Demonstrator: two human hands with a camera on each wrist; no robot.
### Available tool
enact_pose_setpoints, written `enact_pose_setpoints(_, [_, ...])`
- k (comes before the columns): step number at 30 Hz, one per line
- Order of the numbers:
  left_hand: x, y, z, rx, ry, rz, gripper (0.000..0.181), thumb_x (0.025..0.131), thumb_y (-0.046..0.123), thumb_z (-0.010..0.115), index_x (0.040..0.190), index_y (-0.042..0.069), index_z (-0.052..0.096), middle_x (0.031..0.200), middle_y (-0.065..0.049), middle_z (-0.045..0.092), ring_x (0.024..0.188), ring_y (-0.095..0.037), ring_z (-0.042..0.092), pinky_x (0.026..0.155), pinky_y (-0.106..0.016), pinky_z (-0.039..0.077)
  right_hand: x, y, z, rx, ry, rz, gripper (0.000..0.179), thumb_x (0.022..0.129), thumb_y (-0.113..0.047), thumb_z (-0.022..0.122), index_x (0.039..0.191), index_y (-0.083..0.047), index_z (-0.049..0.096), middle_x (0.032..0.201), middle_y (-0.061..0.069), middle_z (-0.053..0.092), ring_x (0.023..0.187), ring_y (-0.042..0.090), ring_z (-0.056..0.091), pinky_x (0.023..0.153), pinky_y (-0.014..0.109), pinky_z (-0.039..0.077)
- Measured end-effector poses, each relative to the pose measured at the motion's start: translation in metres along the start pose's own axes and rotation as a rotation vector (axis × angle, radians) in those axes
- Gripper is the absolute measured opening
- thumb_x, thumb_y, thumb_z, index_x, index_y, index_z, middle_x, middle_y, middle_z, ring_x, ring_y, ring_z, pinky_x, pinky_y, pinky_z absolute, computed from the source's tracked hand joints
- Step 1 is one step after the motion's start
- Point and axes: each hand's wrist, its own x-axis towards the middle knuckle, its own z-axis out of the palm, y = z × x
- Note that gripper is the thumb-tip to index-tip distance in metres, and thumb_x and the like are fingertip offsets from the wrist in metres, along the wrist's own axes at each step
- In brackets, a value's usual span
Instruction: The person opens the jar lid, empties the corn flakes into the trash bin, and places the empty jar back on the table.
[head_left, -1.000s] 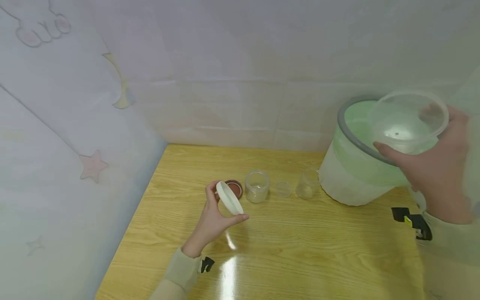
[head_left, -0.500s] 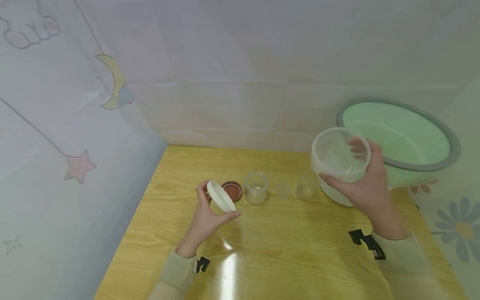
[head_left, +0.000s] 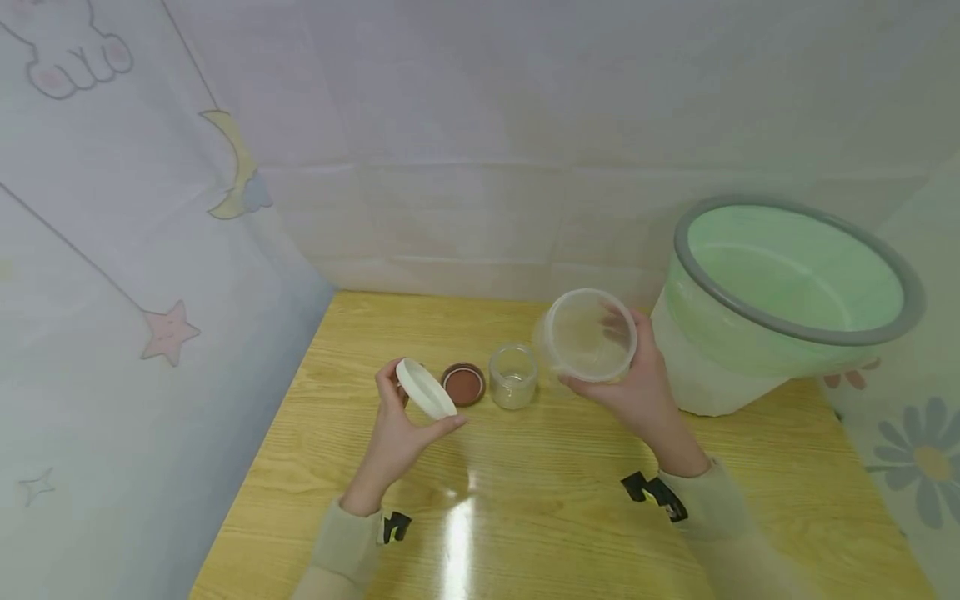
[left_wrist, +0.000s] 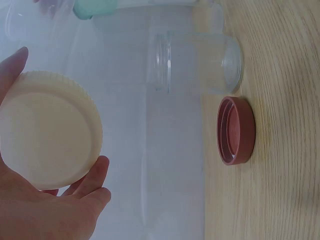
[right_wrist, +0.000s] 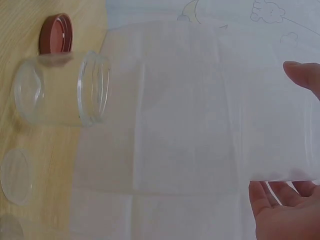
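My left hand [head_left: 401, 437] pinches a cream-white ribbed lid [head_left: 426, 389] by its edge, tilted above the table. In the left wrist view, the thumb and fingertips hold that lid at its rim. My right hand [head_left: 647, 400] grips a clear plastic jar [head_left: 590, 336], its round mouth turned towards the head camera. Between the hands, a small glass jar [head_left: 513, 379] stands upright on the table. Just left of it lies a reddish-brown lid [head_left: 464, 386]. A thin clear disc [right_wrist: 16, 176] lies beside the glass jar in the right wrist view; the plastic jar largely hides it in the head view.
A large green bin [head_left: 795, 267] with a grey rim stands at the table's back right. A patterned cloth [head_left: 450, 208] closes off the back and sides. Light glares off the wooden table [head_left: 555, 508]. Part of another clear item [right_wrist: 11, 229] shows low in the right wrist view.
My right hand has carried the plastic jar leftwards from over the bin to beside the glass jar. My left hand, still holding the white lid, has shifted slightly left, uncovering the reddish-brown lid.
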Motion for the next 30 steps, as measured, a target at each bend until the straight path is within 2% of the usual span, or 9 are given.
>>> enact_pose_setpoints(4, [0.000,0.000,-0.005,0.001,0.006,0.000,0.109,0.073,0.017,0.095,0.149,0.014,0.017,0.143,-0.013,0.038,0.142,-0.030,0.034,0.118,-0.051,0.022,0.001,0.000,0.017,0.065,-0.008,-0.007,0.099,0.059,0.009,0.094,0.142,0.006,0.041,0.136,0.025,0.049,0.124,0.045,0.048,0.104,0.058,0.038])
enact_pose_setpoints(10, [0.001,-0.001,-0.014,0.021,0.033,0.010,0.112,0.075,0.020,0.094,0.153,0.016,0.014,0.147,-0.014,0.034,0.145,-0.033,0.029,0.120,-0.049,0.018,0.000,0.002,0.041,0.155,-0.035,-0.010,0.094,0.057,0.012,0.093,0.136,0.010,0.042,0.136,0.029,0.047,0.126,0.045,0.046,0.106,0.060,0.037])
enact_pose_setpoints(18, [0.001,-0.003,-0.026,0.046,0.066,-0.005,0.111,0.075,0.021,0.094,0.151,0.012,0.014,0.145,-0.015,0.036,0.142,-0.033,0.032,0.120,-0.048,0.018,-0.009,0.004,0.064,0.162,-0.097,-0.017,0.098,0.058,0.009,0.095,0.138,0.007,0.040,0.138,0.027,0.048,0.126,0.044,0.046,0.102,0.063,0.038])
enact_pose_setpoints(24, [0.000,-0.011,-0.040,0.059,0.104,-0.006,0.112,0.076,0.016,0.093,0.153,0.010,0.012,0.147,-0.017,0.033,0.141,-0.035,0.032,0.119,-0.051,0.018,-0.013,0.000,0.079,0.201,-0.160,-0.083,0.096,0.059,0.008,0.095,0.138,0.010,0.040,0.135,0.028,0.050,0.124,0.046,0.047,0.100,0.064,0.039])
enact_pose_setpoints(30, [0.001,-0.023,-0.052,0.080,0.146,-0.034,0.112,0.077,0.017,0.093,0.154,0.006,0.013,0.146,-0.020,0.035,0.140,-0.038,0.032,0.119,-0.054,0.018,-0.022,0.021,0.103,0.195,-0.223,-0.147,0.104,0.056,-0.002,0.100,0.142,0.001,0.042,0.136,0.019,0.053,0.124,0.038,0.050,0.099,0.062,0.042])
